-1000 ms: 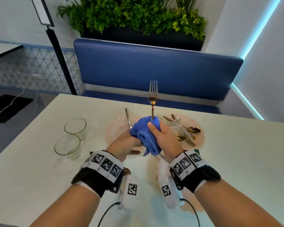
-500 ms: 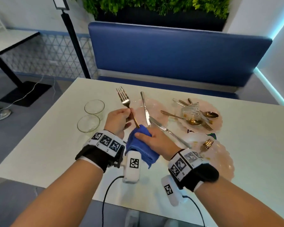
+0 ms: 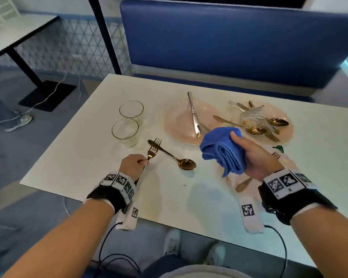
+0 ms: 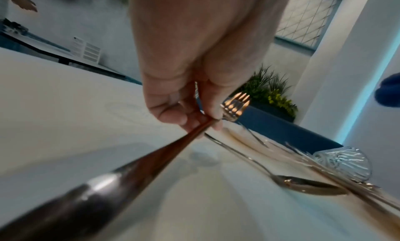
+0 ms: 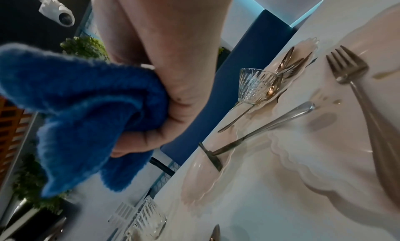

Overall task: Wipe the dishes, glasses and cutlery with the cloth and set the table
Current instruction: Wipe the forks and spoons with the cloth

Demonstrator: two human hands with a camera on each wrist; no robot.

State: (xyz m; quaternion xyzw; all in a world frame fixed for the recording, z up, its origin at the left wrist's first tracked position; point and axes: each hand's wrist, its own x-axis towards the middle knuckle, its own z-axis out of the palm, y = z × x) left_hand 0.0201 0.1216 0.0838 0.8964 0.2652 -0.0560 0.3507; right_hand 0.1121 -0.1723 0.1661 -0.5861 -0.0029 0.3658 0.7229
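My left hand [image 3: 136, 163] pinches a gold fork [image 3: 152, 151] by its neck, low over the white table [image 3: 88, 157]; its tines cross the handle of a gold spoon [image 3: 186, 163] lying there. The left wrist view shows the fork [image 4: 234, 106] pinched between thumb and fingertips, its handle running toward the camera. My right hand [image 3: 253, 157] grips a bunched blue cloth [image 3: 223, 151] above the table, right of the spoon. In the right wrist view the cloth [image 5: 82, 111] fills the left side.
Two empty glasses [image 3: 129, 121] stand at the left. A pink plate [image 3: 179, 121] holds a knife [image 3: 193, 115]. Another pink plate [image 3: 285, 129] carries a cut-glass bowl [image 3: 253, 117], spoons and forks. A third plate [image 5: 324, 159] with a fork [image 5: 355, 84] lies under my right hand. A blue bench [image 3: 229, 41] stands behind.
The hands have parted. My left hand carried the fork down and left, next to the spoon on the table. My right hand drew away to the right with the cloth.
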